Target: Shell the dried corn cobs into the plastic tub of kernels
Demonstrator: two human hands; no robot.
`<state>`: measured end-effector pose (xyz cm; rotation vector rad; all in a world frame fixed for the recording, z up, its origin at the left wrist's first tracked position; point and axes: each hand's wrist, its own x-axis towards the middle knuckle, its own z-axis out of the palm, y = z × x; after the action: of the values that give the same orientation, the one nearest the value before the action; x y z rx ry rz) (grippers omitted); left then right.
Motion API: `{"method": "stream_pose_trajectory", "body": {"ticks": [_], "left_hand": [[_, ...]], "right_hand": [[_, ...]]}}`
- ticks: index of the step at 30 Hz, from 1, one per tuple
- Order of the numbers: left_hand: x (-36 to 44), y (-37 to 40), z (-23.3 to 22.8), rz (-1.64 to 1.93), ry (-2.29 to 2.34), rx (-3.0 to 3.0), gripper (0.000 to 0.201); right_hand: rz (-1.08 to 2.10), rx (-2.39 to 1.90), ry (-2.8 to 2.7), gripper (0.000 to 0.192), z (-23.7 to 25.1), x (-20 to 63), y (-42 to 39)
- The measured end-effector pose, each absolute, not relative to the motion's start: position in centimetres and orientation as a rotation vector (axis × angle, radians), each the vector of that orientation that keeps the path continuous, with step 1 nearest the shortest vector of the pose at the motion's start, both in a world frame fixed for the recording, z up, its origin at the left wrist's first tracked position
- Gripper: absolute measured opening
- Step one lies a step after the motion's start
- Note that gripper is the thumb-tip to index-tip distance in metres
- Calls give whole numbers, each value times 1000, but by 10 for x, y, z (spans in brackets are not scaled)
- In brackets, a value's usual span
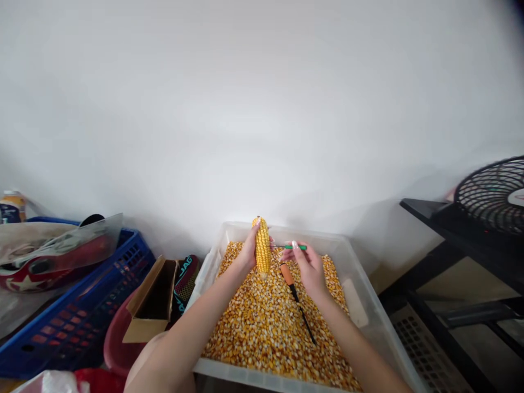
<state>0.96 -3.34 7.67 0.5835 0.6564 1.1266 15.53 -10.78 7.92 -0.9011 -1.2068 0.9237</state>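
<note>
My left hand point(250, 249) is wrapped round an ear of corn point(263, 248), held nearly upright with its yellow kernels facing me. To its right, my right hand point(307, 262) pinches a tool with a green handle point(296, 247); a thin shaft points left toward the corn, and its tip is hard to make out. Both hands are over a clear plastic bin point(356, 267) filled with loose corn kernels point(262, 322). On the kernels, below the hands, lies a screwdriver-like tool with an orange and black handle point(287, 275) and a dark shaft.
Left of the bin stand an open cardboard box point(151, 300), a dark red basin point(117, 333) and a blue crate point(82, 311) piled with bags. A black fan point(491, 196) rests on a black rack point(458, 240) at the right. Behind rises a white wall point(254, 109).
</note>
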Motion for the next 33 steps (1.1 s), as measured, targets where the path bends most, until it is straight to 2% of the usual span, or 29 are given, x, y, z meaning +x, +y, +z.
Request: {"method": "stream_pose_trajectory", "body": {"ticks": [5,15,23,30,33], "left_hand": [[1,-34,72,1041,669,591,45],[-1,-31,64,956,697,591,52],[-1,-28,68,1080,669,624,46],[-3,-26,64,1022,699,584,52],[-5,-27,63,1025,739,578,45]], "right_hand": [[713,-978,-1449,23,71,154,-112],[542,-1030,-1577,21,58,159,-116],[216,-1241,-1943,22,62,160,-118],[161,-1413,-1964,25,62,158,-116],[193,-1374,-1979,27,66,160,-117]]}}
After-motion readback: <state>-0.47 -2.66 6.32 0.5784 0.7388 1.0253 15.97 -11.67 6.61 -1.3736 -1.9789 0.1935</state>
